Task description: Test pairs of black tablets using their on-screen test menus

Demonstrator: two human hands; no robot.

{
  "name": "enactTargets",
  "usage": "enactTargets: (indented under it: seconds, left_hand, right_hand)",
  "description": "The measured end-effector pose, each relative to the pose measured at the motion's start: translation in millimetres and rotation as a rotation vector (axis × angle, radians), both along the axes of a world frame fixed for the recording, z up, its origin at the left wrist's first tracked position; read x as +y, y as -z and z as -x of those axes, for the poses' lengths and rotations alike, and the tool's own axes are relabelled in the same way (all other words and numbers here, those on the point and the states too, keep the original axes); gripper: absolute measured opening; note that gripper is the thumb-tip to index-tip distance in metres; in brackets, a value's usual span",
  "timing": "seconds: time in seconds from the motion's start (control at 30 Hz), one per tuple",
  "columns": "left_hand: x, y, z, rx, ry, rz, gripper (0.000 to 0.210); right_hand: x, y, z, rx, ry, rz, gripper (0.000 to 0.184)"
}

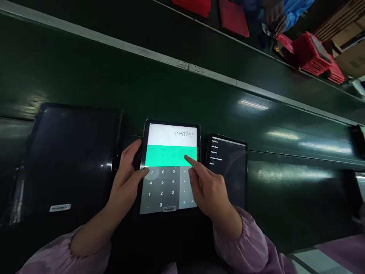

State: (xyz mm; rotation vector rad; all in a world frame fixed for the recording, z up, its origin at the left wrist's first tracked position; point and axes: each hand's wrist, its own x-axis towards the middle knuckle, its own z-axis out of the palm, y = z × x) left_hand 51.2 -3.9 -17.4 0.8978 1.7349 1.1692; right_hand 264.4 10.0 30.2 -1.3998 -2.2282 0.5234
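Note:
A tablet (162,194) with a lit calculator screen lies in front of me, a row of characters on its white display strip and a green panel below. My left hand (127,179) grips its left edge, thumb over the front beside the 7 key. My right hand (209,186) points with its index finger, the tip at the right part of the green panel; its other fingers are curled and hold nothing. A barcode label (169,209) sits at the tablet's bottom edge.
To the left lies a larger stack of dark tablets (76,152) with a white label. On the right, another tablet (228,167) shows a text menu. Across the green bench (119,72), a co-worker's hands (273,17) are near red pouches (310,53). Cardboard boxes (352,53) stand far right.

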Motion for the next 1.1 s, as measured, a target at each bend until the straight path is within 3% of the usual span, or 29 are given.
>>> enactTargets:
  seconds: [0.17,0.27,0.63,0.8,1.1]
  left_hand:
    - [1.2,-2.2,0.1,0.047,-0.031,0.036,0.064]
    - [2.6,-1.4,-0.1,0.031,-0.06,0.067,0.059]
    - [18.9,10.1,-2.6,-0.012,-0.135,-0.179,0.038]
    - [36.9,11.3,-2.1,0.065,-0.123,-0.14,0.04]
    - [52.4,8.9,-0.1,0.087,-0.133,-0.128,0.044]
  right_hand:
    - [-4.5,-4.7,-41.2,0.016,0.242,-0.179,0.034]
    - [-5.3,-5.0,-65.9,-0.03,0.344,-0.171,0.033]
    - [4.8,2.7,-86.3,-0.06,0.32,-0.056,0.04]
    - [1.2,1.3,-90.1,-0.024,0.346,-0.163,0.04]
    - [-15.0,-0.3,-98.4,0.135,0.444,-0.205,0.046]
